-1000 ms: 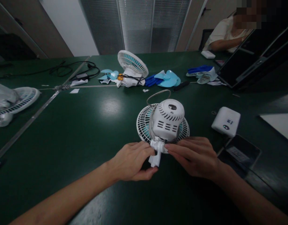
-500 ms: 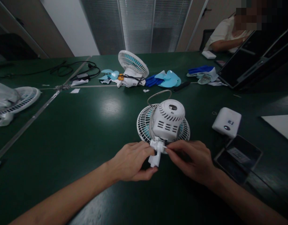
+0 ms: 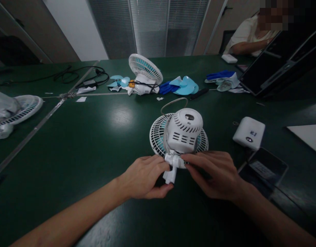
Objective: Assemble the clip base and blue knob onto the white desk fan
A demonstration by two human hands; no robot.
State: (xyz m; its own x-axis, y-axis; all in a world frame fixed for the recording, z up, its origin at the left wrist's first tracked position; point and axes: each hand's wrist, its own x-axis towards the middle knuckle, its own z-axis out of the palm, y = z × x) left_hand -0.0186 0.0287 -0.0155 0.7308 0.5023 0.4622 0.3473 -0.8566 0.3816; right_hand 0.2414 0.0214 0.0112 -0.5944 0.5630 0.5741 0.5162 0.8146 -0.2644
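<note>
Pinching with thumb and fingers, the left hand [image 3: 145, 176] is clamped on a white bracket [image 3: 174, 164]. Just beyond, the fan [image 3: 183, 132] lies grille-down on the green worktop [image 3: 96, 137]. At the bracket's right side, the right hand [image 3: 217, 175] closes its fingertips on a small dark part [image 3: 186, 163], mostly hidden. I'd brace the bracket steadily and line those fingertips up squarely.
</note>
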